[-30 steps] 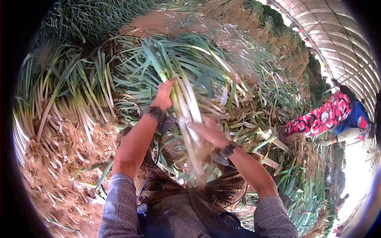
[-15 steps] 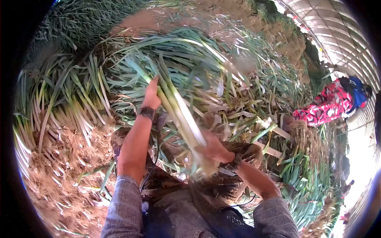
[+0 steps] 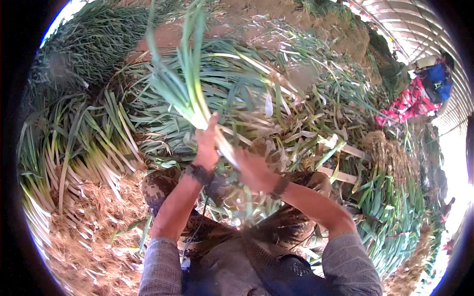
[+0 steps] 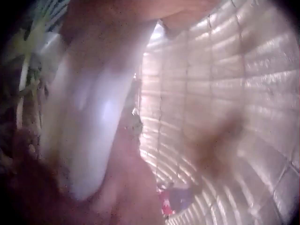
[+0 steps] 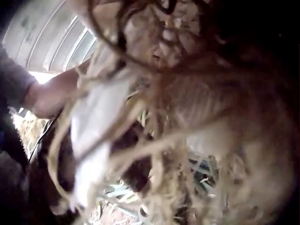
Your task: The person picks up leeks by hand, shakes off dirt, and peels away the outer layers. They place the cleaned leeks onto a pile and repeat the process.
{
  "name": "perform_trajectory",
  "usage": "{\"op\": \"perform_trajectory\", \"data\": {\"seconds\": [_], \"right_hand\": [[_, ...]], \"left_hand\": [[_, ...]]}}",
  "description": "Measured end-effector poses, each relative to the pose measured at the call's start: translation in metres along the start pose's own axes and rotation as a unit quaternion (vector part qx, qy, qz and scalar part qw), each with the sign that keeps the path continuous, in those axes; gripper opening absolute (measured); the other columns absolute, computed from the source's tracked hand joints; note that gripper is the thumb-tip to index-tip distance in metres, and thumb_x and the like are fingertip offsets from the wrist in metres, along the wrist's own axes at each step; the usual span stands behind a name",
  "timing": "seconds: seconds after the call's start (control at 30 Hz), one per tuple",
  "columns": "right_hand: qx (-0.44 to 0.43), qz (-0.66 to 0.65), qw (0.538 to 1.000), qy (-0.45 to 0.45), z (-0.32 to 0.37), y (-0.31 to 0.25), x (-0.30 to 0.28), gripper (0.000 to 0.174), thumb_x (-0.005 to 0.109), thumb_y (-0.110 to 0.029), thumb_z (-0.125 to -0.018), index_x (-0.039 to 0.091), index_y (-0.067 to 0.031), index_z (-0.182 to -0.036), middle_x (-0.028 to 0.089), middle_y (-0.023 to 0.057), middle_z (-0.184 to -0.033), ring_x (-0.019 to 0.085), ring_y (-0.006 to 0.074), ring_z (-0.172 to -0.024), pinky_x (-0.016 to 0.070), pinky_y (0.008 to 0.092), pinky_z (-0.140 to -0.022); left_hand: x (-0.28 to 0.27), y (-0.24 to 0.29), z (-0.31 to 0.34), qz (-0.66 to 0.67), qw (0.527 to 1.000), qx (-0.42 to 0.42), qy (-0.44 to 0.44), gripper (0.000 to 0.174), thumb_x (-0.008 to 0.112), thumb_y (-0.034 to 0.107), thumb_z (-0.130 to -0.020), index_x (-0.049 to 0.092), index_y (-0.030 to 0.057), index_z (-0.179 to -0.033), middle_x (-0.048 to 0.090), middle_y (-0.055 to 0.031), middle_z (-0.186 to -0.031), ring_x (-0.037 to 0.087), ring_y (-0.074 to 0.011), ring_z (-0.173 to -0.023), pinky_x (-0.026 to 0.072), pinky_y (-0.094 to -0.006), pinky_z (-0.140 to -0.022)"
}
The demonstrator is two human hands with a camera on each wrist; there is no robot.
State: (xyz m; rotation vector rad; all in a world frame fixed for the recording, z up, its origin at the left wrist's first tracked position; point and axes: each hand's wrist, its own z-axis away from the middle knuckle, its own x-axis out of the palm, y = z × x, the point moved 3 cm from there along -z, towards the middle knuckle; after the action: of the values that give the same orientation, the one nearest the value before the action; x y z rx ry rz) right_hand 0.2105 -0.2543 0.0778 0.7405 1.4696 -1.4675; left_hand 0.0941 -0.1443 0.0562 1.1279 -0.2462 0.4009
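Observation:
A bunch of long green-leaved stalks (image 3: pixel 196 93) slants up from between the two hands in the head view. My left hand (image 3: pixel 206 145) grips it where the green turns white. Lower down, my right hand (image 3: pixel 254 170) is curled round the white root end, somewhat blurred. The left wrist view shows thick white stalks (image 4: pixel 89 122) between both hands, close to the lens. Stringy roots (image 5: pixel 159 140) fill much of the right wrist view, beside a white stalk (image 5: pixel 93 136).
Stalks with brown roots (image 3: pixel 94 207) lie in rows at the left. Loose leaves (image 3: pixel 222 74) cover the ground ahead. Another rooted pile (image 3: pixel 390 187) lies at the right, near pale wooden slats (image 3: pixel 338 175). A person in patterned red trousers (image 3: pixel 412 103) bends at the far right.
The bunch has swung more upright, its leaves now reaching the top of the view. The left hand has moved right and down, closer to the right hand. The other person has shifted slightly.

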Motion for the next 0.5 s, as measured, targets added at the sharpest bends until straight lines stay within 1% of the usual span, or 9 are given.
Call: {"op": "perform_trajectory", "data": {"seconds": [0.03, 0.07, 0.1, 0.17, 0.2, 0.3, 0.33, 0.4, 0.5], "right_hand": [[-0.025, 0.035, 0.998, -0.040, -0.001, 0.001, 0.009, 0.056, 0.064, -0.005, -0.080, 0.036, 0.0047, -0.127, 0.058, 0.0167, -0.086, 0.060, 0.0309, -0.070, 0.0543, 0.0394, -0.061], [-0.150, 0.103, 0.982, 0.049, 0.004, 0.012, 0.031, 0.057, 0.065, -0.012, -0.084, 0.034, 0.0079, -0.127, 0.057, 0.0171, -0.087, 0.059, 0.0288, -0.062, 0.0522, 0.0345, -0.050], [-0.152, 0.104, 0.982, 0.048, 0.005, 0.011, 0.027, 0.057, 0.065, -0.012, -0.084, 0.034, 0.0079, -0.127, 0.057, 0.0171, -0.087, 0.059, 0.0288, -0.062, 0.0522, 0.0345, -0.050], [-0.154, -0.042, 0.984, -0.085, 0.010, 0.001, 0.008, 0.065, 0.066, -0.023, -0.087, 0.032, 0.0101, -0.131, 0.058, 0.0173, -0.091, 0.060, 0.0263, -0.062, 0.0525, 0.0316, -0.051], [-0.046, -0.164, 0.967, -0.191, 0.014, -0.012, -0.022, 0.069, 0.064, -0.036, -0.090, 0.033, 0.0083, -0.133, 0.060, 0.0195, -0.096, 0.063, 0.0256, -0.069, 0.0546, 0.0333, -0.059], [0.090, -0.282, 0.950, -0.102, 0.005, 0.016, -0.071, 0.066, 0.059, -0.041, -0.092, 0.036, 0.0040, -0.134, 0.063, 0.0208, -0.095, 0.065, 0.0267, -0.075, 0.0547, 0.0376, -0.069], [0.095, -0.282, 0.950, -0.098, -0.002, 0.023, -0.070, 0.066, 0.059, -0.041, -0.092, 0.036, 0.0040, -0.134, 0.063, 0.0208, -0.095, 0.065, 0.0267, -0.075, 0.0547, 0.0376, -0.069], [0.025, -0.279, 0.960, 0.017, -0.022, 0.034, -0.061, 0.071, 0.054, -0.049, -0.093, 0.037, 0.0030, -0.138, 0.063, 0.0197, -0.110, 0.066, 0.0244, -0.093, 0.0554, 0.0357, -0.079], [-0.014, -0.221, 0.975, -0.029, -0.041, 0.025, -0.038, 0.055, 0.052, -0.039, -0.096, 0.044, 0.0004, -0.134, 0.067, 0.0147, -0.092, 0.065, 0.0198, -0.076, 0.0548, 0.0323, -0.069]], "left_hand": [[-0.013, -0.011, -0.020, 0.004, 0.998, -0.031, -0.059, 0.058, 0.074, 0.044, -0.078, 0.055, 0.0015, -0.113, 0.058, -0.0117, -0.093, 0.059, -0.0233, -0.081, 0.0516, -0.0381, -0.070], [-0.022, -0.031, -0.037, 0.083, 0.992, -0.032, -0.085, 0.044, 0.072, 0.031, -0.079, 0.056, 0.0000, -0.106, 0.060, -0.0126, -0.093, 0.060, -0.0252, -0.079, 0.0524, -0.0393, -0.071], [-0.032, -0.049, -0.049, 0.085, 0.992, -0.030, -0.083, 0.044, 0.072, 0.031, -0.079, 0.056, 0.0000, -0.106, 0.060, -0.0126, -0.093, 0.060, -0.0252, -0.079, 0.0524, -0.0393, -0.071], [-0.049, -0.072, -0.062, 0.126, 0.977, -0.071, -0.156, 0.030, 0.066, 0.023, -0.080, 0.056, 0.0002, -0.098, 0.059, -0.0127, -0.089, 0.060, -0.0268, -0.075, 0.0528, -0.0412, -0.070], [-0.046, -0.059, -0.053, 0.119, 0.972, -0.140, -0.147, 0.027, 0.062, 0.019, -0.080, 0.055, -0.0003, -0.097, 0.060, -0.0140, -0.088, 0.061, -0.0286, -0.080, 0.0538, -0.0447, -0.074], [-0.032, -0.032, -0.022, 0.164, 0.957, -0.146, -0.191, 0.031, 0.063, 0.019, -0.079, 0.054, -0.0012, -0.100, 0.061, -0.0147, -0.090, 0.062, -0.0297, -0.087, 0.0534, -0.0474, -0.082], [-0.033, -0.039, -0.030, 0.152, 0.943, -0.171, -0.241, 0.037, 0.064, 0.024, -0.079, 0.055, 0.0000, -0.106, 0.061, -0.0117, -0.095, 0.062, -0.0273, -0.090, 0.0526, -0.0425, -0.086], [-0.025, -0.031, -0.019, 0.107, 0.948, -0.135, -0.269, 0.038, 0.065, 0.024, -0.078, 0.055, -0.0001, -0.106, 0.061, -0.0115, -0.096, 0.062, -0.0263, -0.090, 0.0525, -0.0411, -0.086], [-0.014, -0.015, -0.016, 0.066, 0.945, -0.097, -0.304, 0.042, 0.065, 0.022, -0.077, 0.053, -0.0010, -0.110, 0.062, -0.0130, -0.100, 0.062, -0.0262, -0.092, 0.0528, -0.0398, -0.085]]}}
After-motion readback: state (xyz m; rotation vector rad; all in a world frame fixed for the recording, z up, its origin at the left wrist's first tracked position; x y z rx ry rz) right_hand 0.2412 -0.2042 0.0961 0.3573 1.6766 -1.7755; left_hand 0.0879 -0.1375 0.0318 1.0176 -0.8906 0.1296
